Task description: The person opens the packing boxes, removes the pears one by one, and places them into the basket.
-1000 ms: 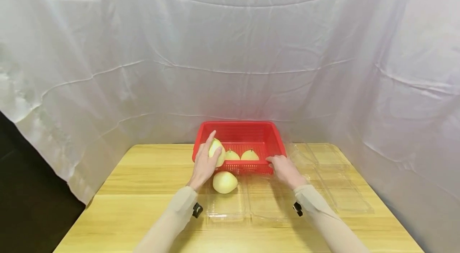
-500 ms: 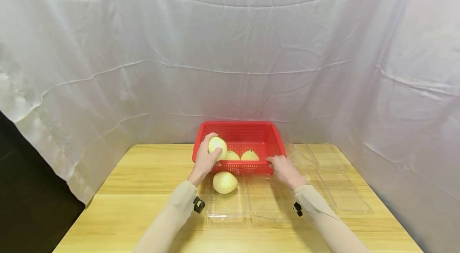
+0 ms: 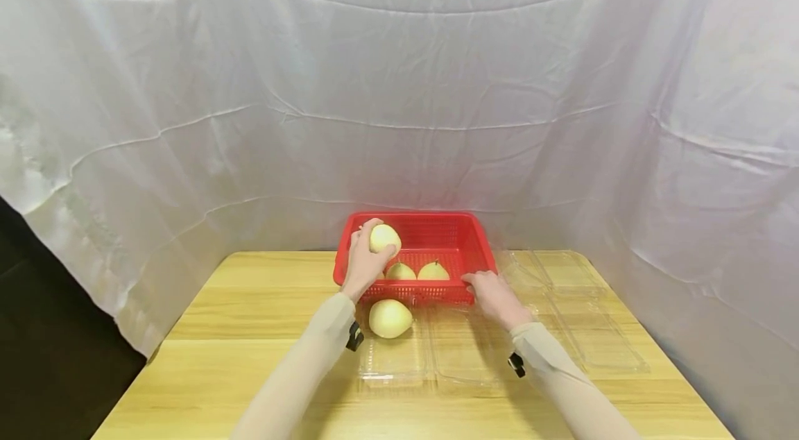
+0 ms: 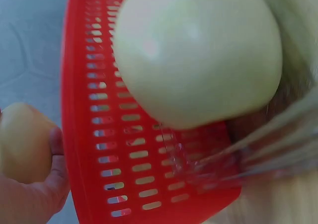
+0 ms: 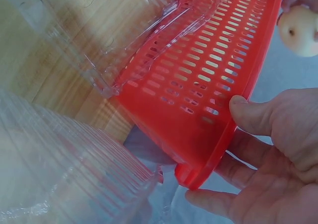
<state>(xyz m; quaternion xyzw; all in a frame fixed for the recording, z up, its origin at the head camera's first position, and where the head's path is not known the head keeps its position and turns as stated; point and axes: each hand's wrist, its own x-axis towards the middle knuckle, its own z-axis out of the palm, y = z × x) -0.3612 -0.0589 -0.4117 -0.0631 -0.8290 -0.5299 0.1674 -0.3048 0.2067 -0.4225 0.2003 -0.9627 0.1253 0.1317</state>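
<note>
My left hand (image 3: 365,263) grips a pale yellow pear (image 3: 385,238) over the left part of a red plastic basket (image 3: 415,219). In the left wrist view, thumb and fingers wrap that pear (image 4: 24,147) beyond the basket's rim (image 4: 82,134). My right hand (image 3: 495,295) holds the basket's front right corner; the right wrist view has the thumb on top of the rim (image 5: 231,129) and fingers below it. Inside the basket lie pears (image 3: 433,271), partly hidden by the front wall. One pear (image 3: 390,319) rests on its side in a clear plastic container (image 3: 394,364).
A second clear container section (image 3: 465,357) adjoins on the right. More clear plastic containers (image 3: 605,339) lie along the right side of the wooden table (image 3: 250,315). Grey-white cloth (image 3: 399,93) hangs behind and around the table.
My left hand has moved up and to the right with the pear, farther over the basket, its fingers now curled more around the fruit. My right hand and the basket have stayed put.
</note>
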